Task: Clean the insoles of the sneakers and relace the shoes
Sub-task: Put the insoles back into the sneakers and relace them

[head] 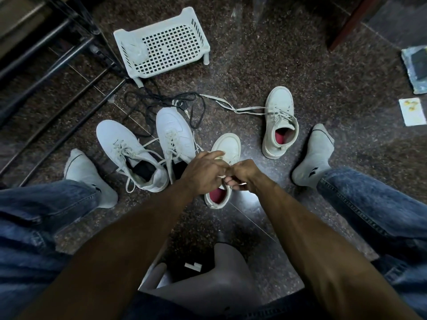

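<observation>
floor: dark speckled stone [265, 65], shoes scattered
shoe: cream red-lined sneaker [227, 146] between the feet
grip: flat cream lace [240, 184] pinched by left hand [203, 173] and right hand [242, 173]
tip: lace to be kept flat, untwisted, pulled evenly

Speckled dark stone floor [288, 65] beneath me. On it: four white sneakers, two at left [129, 153] [173, 132], one centre [227, 146], one right [279, 121]; a perforated white basket [166, 47] beyond; a black cord [161, 100]; my socked feet [87, 176] [314, 155].
</observation>
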`<state>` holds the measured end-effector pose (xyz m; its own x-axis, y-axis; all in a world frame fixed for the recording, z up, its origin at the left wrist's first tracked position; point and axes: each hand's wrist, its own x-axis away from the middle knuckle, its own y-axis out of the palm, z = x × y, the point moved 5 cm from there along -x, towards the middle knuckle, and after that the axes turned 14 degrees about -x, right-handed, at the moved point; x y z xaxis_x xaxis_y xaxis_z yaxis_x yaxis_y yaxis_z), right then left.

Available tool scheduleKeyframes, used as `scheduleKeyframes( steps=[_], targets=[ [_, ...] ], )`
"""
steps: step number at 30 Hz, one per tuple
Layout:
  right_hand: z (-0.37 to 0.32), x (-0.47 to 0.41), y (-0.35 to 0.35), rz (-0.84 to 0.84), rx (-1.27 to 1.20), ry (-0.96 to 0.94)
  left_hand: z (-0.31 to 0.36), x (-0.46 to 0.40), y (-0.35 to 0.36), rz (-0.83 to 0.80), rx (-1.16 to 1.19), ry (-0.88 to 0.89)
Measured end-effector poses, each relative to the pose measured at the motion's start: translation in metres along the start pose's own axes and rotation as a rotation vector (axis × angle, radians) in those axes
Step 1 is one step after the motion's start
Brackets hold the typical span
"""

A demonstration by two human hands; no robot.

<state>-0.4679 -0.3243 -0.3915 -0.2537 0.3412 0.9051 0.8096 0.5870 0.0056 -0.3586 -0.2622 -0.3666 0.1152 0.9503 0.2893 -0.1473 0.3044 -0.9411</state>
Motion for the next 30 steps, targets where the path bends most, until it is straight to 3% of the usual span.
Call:
scheduleKeyframes(
  steps=[3, 7, 10, 15, 21, 30],
  targets=[
    [0.000, -0.005, -0.003, -0.007, -0.001, -0.080, -0.007, -0.005, 0.000, -0.037, 0.182, -0.082],
    [0.008, -0.011, -0.005, -0.059, 0.046, -0.232, -0.022, -0.006, 0.007, -0.102, 0.574, -0.431],
    [0.013, -0.010, -0.004, -0.087, 0.113, -0.329, -0.024, -0.007, 0.011, -0.149, 0.706, -0.508],
    [0.015, -0.010, 0.002, -0.077, 0.205, -0.409, -0.029, -0.006, 0.015, -0.139, 0.639, -0.466],
    [0.020, -0.006, 0.003, -0.191, 0.006, -0.143, -0.028, 0.005, 0.017, 0.056, 0.371, -0.430],
    [0.024, -0.006, 0.001, -0.188, -0.116, -0.057, -0.007, 0.013, 0.023, -0.003, 0.352, -0.370]
  ],
)
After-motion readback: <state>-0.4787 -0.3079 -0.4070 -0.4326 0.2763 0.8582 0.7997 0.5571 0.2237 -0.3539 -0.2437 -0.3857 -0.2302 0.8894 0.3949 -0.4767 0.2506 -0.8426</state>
